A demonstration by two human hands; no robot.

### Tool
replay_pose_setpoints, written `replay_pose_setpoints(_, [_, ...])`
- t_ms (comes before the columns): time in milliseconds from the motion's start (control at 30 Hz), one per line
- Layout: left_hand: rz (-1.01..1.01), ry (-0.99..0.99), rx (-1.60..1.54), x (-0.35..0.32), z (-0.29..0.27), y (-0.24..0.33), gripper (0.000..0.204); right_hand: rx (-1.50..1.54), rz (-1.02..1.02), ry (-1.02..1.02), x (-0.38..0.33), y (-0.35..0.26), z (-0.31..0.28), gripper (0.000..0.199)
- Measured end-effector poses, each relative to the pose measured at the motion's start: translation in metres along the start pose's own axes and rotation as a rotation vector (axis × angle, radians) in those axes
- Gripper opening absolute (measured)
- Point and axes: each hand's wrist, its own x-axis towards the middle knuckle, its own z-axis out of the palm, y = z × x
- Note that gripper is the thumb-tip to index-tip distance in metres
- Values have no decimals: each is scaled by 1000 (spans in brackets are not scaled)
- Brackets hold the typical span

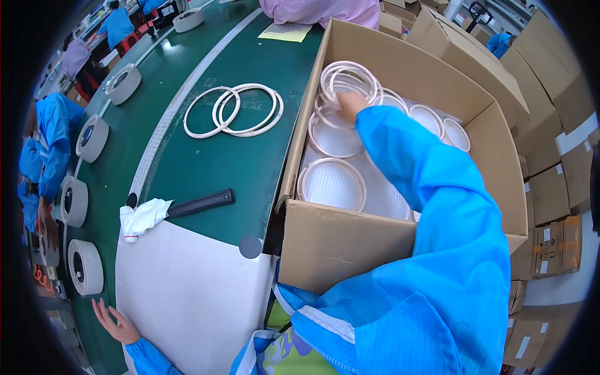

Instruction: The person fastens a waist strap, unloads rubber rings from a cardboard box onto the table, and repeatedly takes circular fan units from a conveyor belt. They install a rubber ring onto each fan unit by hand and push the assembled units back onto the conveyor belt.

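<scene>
From my remote seat I judged the work to be partly along: two or three white rings (234, 111) already lay on the green counter (206, 162), left of the open cardboard box (337, 240), while many more rings sat in the box, some flat on white trays (332, 185), so most of it seemed left to do.

My right hand (351, 103) was reaching deep into the box, its blue sleeve (431, 206) stretched across the near wall. Its grip was closed on a bunch of white rings (347, 80) lifted at the far end of the box; the fingers themselves were mostly hidden behind the hoops, so I could not tell how tightly they curled.

My left hand (115, 322) rested flat at the counter's near-left edge, fingers spread, holding nothing. Near it lay a white sheet (194, 294), a crumpled white cloth (142, 217) and a black-handled tool (201, 202).
</scene>
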Motion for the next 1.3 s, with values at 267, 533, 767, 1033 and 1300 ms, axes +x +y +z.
replay_pose_setpoints(267, [-7, 26, -87, 1, -1, 1, 23, -52, 28, 616, -52, 0, -88, 33])
replay_pose_setpoints(533, [-29, 6, -154, -2, 4, 14, 23, 58, -164, 51, -154, -67, 24, 37])
replay_pose_setpoints(767, [7, -14, -96, 2, -8, 24, 23, 205, -148, -249, -98, -25, 16, 38])
replay_pose_setpoints(1033, [-14, 84, -208, 35, -44, 59, 24, 651, -13, -431, -83, 22, -148, 29])
replay_pose_setpoints(1300, [186, -115, -844, 72, -97, 182, 25, 1074, -72, -77, -150, -61, -272, 16])
